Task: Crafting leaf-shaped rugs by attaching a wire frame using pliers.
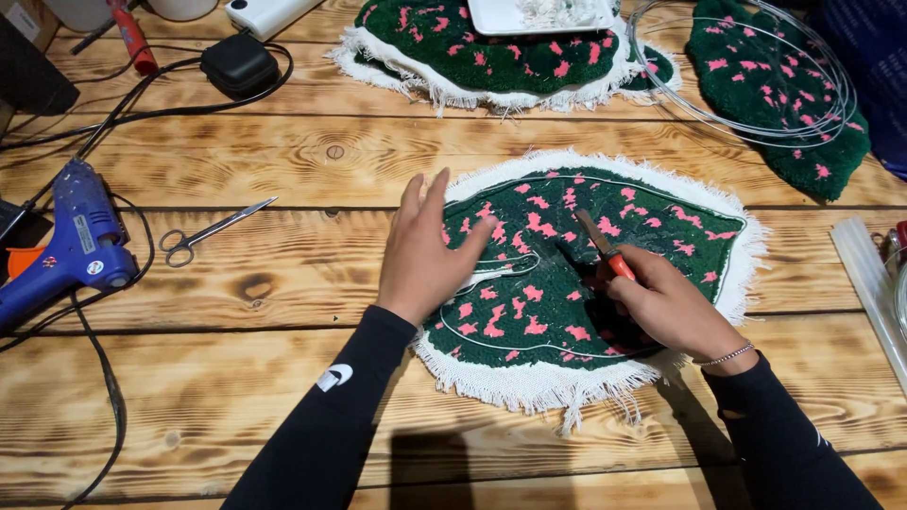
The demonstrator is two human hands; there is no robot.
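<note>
My left hand (422, 253) lies flat and open, fingers spread, palm down on the left edge of the tufted piece (605, 274). It grips nothing; it presses the fabric to the surface (283, 397).

My right hand (666, 307) is closed around the pliers (605, 247). The orange-sleeved handles run into my fist; the short metal nose points up and to the left over the pile. Whether the nose is pinching anything I cannot tell.

The tufted piece is leaf-shaped, with dark green pile, scattered pink flecks and a frayed white backing border all round. It lies in the middle of the surface, directly under both hands. A thin pale wire (491, 269) traces a loop across the pile; its run beneath my hands is hidden.

The surface is planked wood with scorched, dark grain.

Left side: small metal scissors (203, 233) lie closed; a blue glue gun (71, 241) rests near the edge, its black cord trailing toward me.

Far side: a second green and pink piece (491, 52) carries a white tray (543, 14), cut off by the frame. A third piece (784, 94) lies at the far right under a coil of wire (831, 113). A black adapter (238, 64) sits at the far left. Clear rods (874, 283) at the right edge are partly cut off.
</note>
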